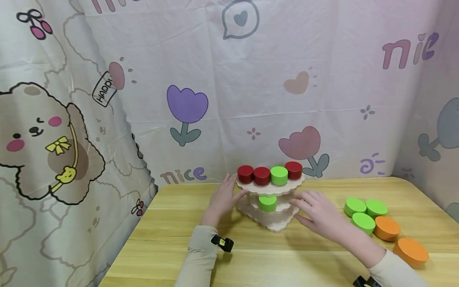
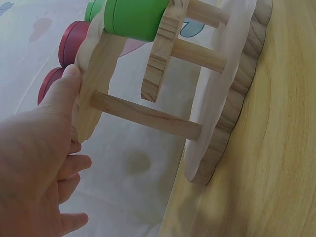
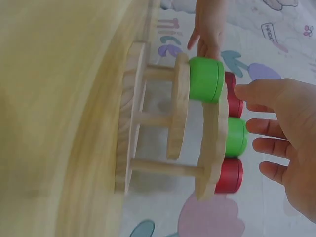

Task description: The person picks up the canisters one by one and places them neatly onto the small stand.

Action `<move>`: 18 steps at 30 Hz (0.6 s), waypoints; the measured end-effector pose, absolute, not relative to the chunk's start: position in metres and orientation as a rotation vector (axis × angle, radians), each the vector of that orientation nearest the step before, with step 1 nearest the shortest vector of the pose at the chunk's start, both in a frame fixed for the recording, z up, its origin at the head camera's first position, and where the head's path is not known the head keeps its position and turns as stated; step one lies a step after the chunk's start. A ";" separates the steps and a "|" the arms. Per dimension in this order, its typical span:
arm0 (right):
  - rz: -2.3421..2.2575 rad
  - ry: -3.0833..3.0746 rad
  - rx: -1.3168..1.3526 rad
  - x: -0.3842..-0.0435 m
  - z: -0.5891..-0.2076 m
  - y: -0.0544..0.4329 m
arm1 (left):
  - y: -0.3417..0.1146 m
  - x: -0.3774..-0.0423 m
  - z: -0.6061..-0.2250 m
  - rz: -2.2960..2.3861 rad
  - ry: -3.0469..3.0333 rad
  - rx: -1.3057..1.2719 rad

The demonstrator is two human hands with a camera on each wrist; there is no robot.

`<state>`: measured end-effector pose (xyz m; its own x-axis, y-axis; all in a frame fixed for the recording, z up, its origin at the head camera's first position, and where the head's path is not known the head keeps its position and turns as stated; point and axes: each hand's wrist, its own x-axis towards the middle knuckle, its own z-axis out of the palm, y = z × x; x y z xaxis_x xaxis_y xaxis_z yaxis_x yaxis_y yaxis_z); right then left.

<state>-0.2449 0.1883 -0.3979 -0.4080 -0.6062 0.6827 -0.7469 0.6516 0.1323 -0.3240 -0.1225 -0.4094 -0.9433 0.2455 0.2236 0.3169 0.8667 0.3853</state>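
Observation:
A tiered wooden stand (image 1: 275,223) with scalloped boards and round posts stands upright on the table. Several round blocks line its top board: red blocks (image 1: 245,174) and a green block (image 1: 279,175). Another green block (image 1: 267,203) sits on the middle board. My left hand (image 1: 223,197) is at the top board's left end, its thumb touching the edge near a red block (image 2: 74,43) in the left wrist view; its other fingers are loosely spread. My right hand (image 1: 320,213) is beside the stand's right side, fingers relaxed and apart from the blocks in the right wrist view.
To the right on the wooden table (image 1: 161,231) lie loose green blocks (image 1: 363,223) and two orange blocks (image 1: 410,252), one of the orange ones nearer the front. A printed cloth (image 1: 233,99) hangs behind the table and along its left side.

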 end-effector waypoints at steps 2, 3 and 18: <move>0.241 -2.140 1.025 -0.242 -0.399 0.196 | -0.123 -0.324 -0.409 -0.639 -2.873 -0.436; 0.239 -2.135 1.014 -0.240 -0.400 0.200 | -0.123 -0.324 -0.409 -0.636 -2.874 -0.437; 0.196 -2.131 0.846 -0.218 -0.408 0.257 | -0.122 -0.326 -0.411 -0.643 -2.874 -0.439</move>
<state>-0.2183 0.2568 -0.4082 -0.4419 -0.5037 0.7423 -0.6309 0.7628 0.1421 -0.3264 -0.1222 -0.4115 -0.9434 0.2476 0.2206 0.3181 0.8641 0.3901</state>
